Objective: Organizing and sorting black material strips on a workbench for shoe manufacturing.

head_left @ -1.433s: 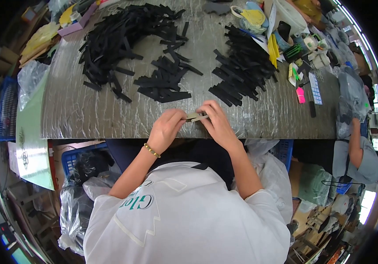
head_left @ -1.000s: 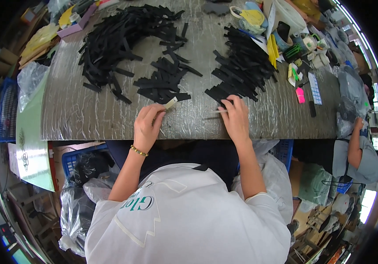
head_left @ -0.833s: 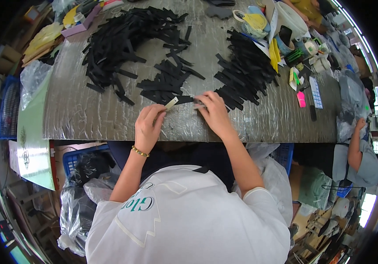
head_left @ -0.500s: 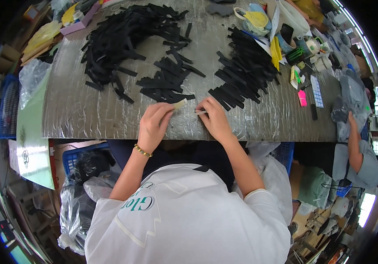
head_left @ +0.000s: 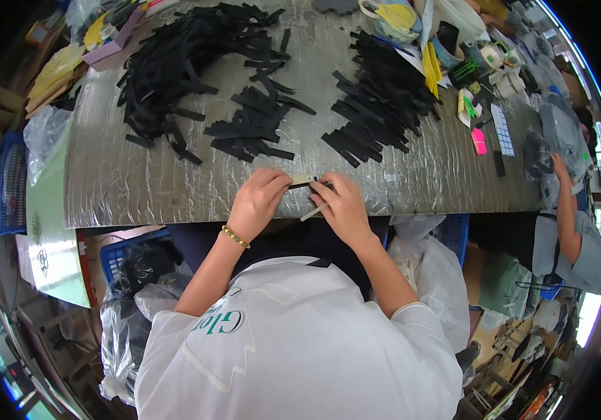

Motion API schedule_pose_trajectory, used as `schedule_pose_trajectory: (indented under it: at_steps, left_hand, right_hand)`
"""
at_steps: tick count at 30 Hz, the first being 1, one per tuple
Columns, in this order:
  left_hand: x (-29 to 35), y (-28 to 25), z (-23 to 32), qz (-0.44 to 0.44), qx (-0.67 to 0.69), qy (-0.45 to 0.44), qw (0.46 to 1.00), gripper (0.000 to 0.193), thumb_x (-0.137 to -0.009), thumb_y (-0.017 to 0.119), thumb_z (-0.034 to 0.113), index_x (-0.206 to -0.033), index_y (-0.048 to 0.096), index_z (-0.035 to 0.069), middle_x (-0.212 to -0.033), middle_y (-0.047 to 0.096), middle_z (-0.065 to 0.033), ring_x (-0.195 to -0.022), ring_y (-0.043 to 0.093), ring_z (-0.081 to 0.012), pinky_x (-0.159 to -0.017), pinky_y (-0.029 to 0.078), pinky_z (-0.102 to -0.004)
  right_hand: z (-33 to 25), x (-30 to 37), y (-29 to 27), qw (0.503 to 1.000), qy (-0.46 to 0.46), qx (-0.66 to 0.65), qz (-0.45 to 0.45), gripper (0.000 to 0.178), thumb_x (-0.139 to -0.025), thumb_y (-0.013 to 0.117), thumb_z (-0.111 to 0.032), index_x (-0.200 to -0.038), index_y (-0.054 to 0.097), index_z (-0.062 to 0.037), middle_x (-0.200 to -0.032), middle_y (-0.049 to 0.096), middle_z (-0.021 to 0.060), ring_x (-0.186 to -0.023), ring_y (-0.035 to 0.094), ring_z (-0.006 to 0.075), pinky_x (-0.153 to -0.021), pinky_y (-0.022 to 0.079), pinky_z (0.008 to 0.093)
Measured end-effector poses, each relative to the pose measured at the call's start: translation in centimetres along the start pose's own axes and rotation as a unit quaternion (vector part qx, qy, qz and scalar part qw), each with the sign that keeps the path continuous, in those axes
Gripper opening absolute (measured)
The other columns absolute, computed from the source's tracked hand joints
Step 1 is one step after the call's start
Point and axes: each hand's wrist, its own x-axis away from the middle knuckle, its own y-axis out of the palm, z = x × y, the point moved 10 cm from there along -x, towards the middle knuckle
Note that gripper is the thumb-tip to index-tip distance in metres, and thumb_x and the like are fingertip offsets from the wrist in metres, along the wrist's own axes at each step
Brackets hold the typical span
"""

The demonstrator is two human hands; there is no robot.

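Observation:
Close to the table's near edge, my left hand [head_left: 261,203] pinches one end of a short cream-coloured flat strip [head_left: 302,179]. A thin black strip [head_left: 300,186] shows along the lower edge of that piece. The fingertips of my right hand [head_left: 343,208] are at its other end. A slim whitish stick [head_left: 313,213] juts from under my right fingers, its end pointing toward me; its exact kind does not show. Beyond my hands lie loose black strips: a large heap [head_left: 167,70] on the left, a smaller group [head_left: 251,126] in the middle, and a more aligned row [head_left: 384,98] on the right.
The table [head_left: 139,189] has a wrinkled, plastic-like cover. At its right are a pink piece [head_left: 479,141], a small blue-and-white grid card [head_left: 502,130], a black bar [head_left: 499,164] and cluttered containers. Another person's arm [head_left: 568,210] reaches in at the far right.
My hands have come together at the cream strip, nearer the table edge. A black strip now shows along it, and the whitish stick has swung toward me. The view has shifted slightly.

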Motion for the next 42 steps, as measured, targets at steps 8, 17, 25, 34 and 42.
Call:
schedule_pose_trajectory:
  at_steps: [8,17,25,34,42]
  left_hand:
    - [-0.1,2.2,0.3,-0.068,0.036,0.001,0.997,0.013,-0.083,0.065,-0.001,-0.096,0.068,0.001,-0.103,0.067,-0.0114,-0.095,0.062,-0.0325,-0.084,0.052,-0.0404]
    - [0.4,2.5,0.7,-0.041,0.032,0.006,0.999,0.020,-0.080,0.064,-0.005,-0.098,0.070,0.002,-0.103,0.068,-0.0109,-0.097,0.063,-0.0321,-0.085,0.053,-0.0400]
    - [0.0,2.8,1.1,-0.033,0.017,0.014,0.999,0.025,-0.078,0.063,-0.005,-0.100,0.071,0.003,-0.101,0.068,-0.0102,-0.094,0.063,-0.0310,-0.083,0.053,-0.0396]
    - [0.1,3.6,1.9,-0.054,-0.038,0.037,0.997,0.039,-0.074,0.060,-0.007,-0.108,0.074,0.006,-0.098,0.064,-0.0082,-0.091,0.061,-0.0279,-0.081,0.053,-0.0377]
    - [0.1,3.7,2.3,-0.055,-0.064,0.040,0.996,0.039,-0.075,0.060,-0.006,-0.108,0.074,0.007,-0.097,0.063,-0.0071,-0.090,0.060,-0.0268,-0.080,0.053,-0.0367]
  right_hand:
    - [2.0,-0.2,-0.8,0.995,0.069,-0.054,0.056,0.022,-0.086,0.074,-0.015,-0.102,0.066,-0.0014,-0.103,0.060,0.0135,-0.095,0.060,0.0348,-0.083,0.048,0.0418]
    - [2.5,1.5,-0.3,0.978,0.163,-0.041,0.123,0.015,-0.086,0.074,-0.012,-0.092,0.065,-0.0026,-0.088,0.058,0.0115,-0.083,0.059,0.0336,-0.075,0.046,0.0436]
    - [2.9,1.6,-0.1,0.977,0.178,-0.051,0.110,0.014,-0.085,0.074,-0.010,-0.092,0.065,-0.0021,-0.090,0.060,0.0124,-0.085,0.060,0.0346,-0.076,0.046,0.0440]
    - [5.3,0.1,-2.4,0.943,0.220,-0.237,0.076,0.029,-0.107,0.048,-0.021,-0.098,0.063,0.0024,-0.083,0.066,0.0136,-0.075,0.065,0.0254,-0.072,0.051,0.0360]
    - [6.0,0.8,0.4,0.908,0.256,-0.327,0.056,0.026,-0.101,0.061,-0.019,-0.098,0.067,0.0062,-0.081,0.071,0.0102,-0.073,0.069,0.0139,-0.068,0.053,0.0270]
